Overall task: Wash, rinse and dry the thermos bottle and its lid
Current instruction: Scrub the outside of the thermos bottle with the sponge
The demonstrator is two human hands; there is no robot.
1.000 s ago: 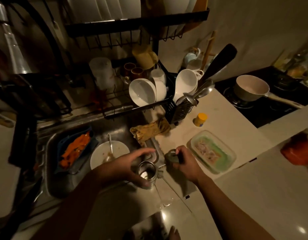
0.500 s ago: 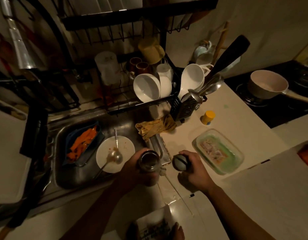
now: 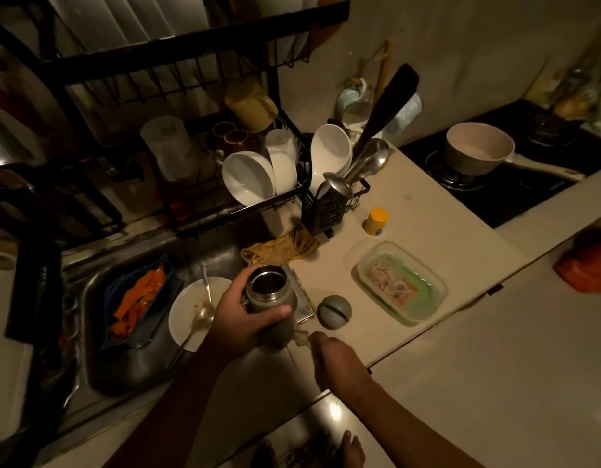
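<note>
Gripping the thermos bottle (image 3: 271, 298) around its body, the left hand (image 3: 245, 319) holds it upright with the open mouth facing up, fingers and thumb curled round the grey wall. The bottle hangs over the right-hand edge of the sink (image 3: 89, 332), above the seam where the steel meets the counter (image 3: 427, 231). The right hand (image 3: 336, 358) sits just right of the bottle's base, fingers curled down toward a small pale wad (image 3: 302, 339) at the counter edge; whether it actually pinches the wad I cannot tell. The lid (image 3: 334, 312) lies on the counter by itself, just right of the bottle and beyond the right hand, touched by neither hand.

Left of the bottle, inside the sink, a white plate (image 3: 191, 319) carries a spoon (image 3: 204, 312), and further left a blue tray (image 3: 137, 298) holds orange strips. Behind the bottle a yellowish rag (image 3: 282, 251) is draped at the sink corner. To the right of the lid stands a clear glass container (image 3: 400, 288) with food remains, and behind that a small yellow-capped jar (image 3: 376, 221). A black dish rack (image 3: 224, 184) with white bowls and a utensil caddy (image 3: 326, 207) stands behind the sink. Far right of the bottle, a pot (image 3: 478, 152) sits on the stove (image 3: 511, 190).
</note>
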